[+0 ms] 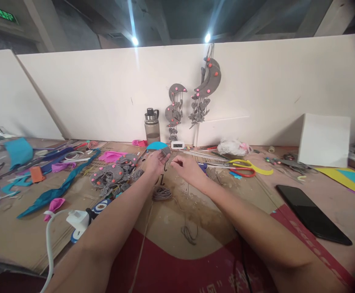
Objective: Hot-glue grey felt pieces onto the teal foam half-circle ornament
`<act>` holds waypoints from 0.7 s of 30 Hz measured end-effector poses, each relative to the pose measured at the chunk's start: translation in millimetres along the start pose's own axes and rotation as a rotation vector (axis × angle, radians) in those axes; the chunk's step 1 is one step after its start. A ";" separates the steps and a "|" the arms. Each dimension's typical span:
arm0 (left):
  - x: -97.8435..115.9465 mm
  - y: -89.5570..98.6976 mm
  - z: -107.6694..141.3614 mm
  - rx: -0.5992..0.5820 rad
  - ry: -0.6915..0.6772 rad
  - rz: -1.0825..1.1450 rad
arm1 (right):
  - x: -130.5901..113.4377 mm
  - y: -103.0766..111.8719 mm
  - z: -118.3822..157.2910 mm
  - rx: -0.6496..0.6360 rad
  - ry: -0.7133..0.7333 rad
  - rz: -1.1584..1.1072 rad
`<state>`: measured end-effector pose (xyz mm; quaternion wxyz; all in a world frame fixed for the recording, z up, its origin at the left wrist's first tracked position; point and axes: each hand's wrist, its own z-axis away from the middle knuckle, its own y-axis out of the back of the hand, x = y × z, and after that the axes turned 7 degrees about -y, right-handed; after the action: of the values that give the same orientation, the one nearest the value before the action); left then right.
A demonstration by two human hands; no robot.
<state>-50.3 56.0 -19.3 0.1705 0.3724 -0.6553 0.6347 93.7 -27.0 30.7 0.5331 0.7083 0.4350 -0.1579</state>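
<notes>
My left hand (154,163) is raised over the middle of the table, its fingers closed on a small grey felt piece (165,151). Just right of it, my right hand (190,168) is pinched at thumb and fingertips; whatever sits in the pinch is too small to make out. Below the hands lies a coil of grey cord (162,193), and a loose grey strand (188,235) rests nearer to me. Left of my left forearm is a heap of grey felt shapes (116,175) dotted with pink and orange balls.
Scissors (241,172) with red and yellow handles lie right of my hands. A black phone (313,213) is at the right, a white plug (78,219) at the left. Behind stand a bottle (152,126) and a small digital clock (177,145); grey moon-shaped hangings (215,79) hang on the white board.
</notes>
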 end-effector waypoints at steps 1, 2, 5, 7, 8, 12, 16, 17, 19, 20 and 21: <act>-0.9 2.7 -2.6 0.010 0.007 0.000 | -8.4 1.5 5.2 -0.029 0.029 0.011; -1.6 4.8 -4.4 0.017 0.010 -0.003 | -17.5 3.6 10.9 -0.052 0.064 0.014; -1.8 7.9 -5.0 0.019 0.014 -0.026 | -45.6 11.9 29.7 -0.130 0.165 0.054; -0.3 7.3 -1.8 0.008 0.014 -0.036 | -62.2 17.0 42.5 -0.187 0.272 0.082; 0.5 6.5 0.3 0.003 0.015 -0.039 | -69.2 18.8 48.8 -0.213 0.324 0.112; 1.9 3.5 6.6 -0.019 0.029 -0.051 | -90.5 22.3 73.9 -0.360 0.549 0.190; -1.2 5.3 5.2 0.007 0.034 -0.037 | -106.9 27.9 98.7 -0.454 0.704 0.219; -2.6 6.7 4.0 0.014 0.038 -0.034 | -111.4 31.4 103.8 -0.479 0.717 0.232; -6.1 10.6 1.1 0.022 0.045 -0.036 | -121.4 42.0 111.8 -0.536 0.705 0.243; -8.2 12.8 -0.1 0.025 0.044 -0.039 | -126.5 48.7 114.5 -0.562 0.680 0.238; -10.4 14.9 -1.1 0.036 0.040 -0.043 | -131.3 55.8 116.7 -0.577 0.649 0.221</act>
<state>-54.1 58.6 -36.9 0.1904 0.3766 -0.6321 0.6499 90.5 -192.9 111.0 0.5583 0.5856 0.5279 0.2582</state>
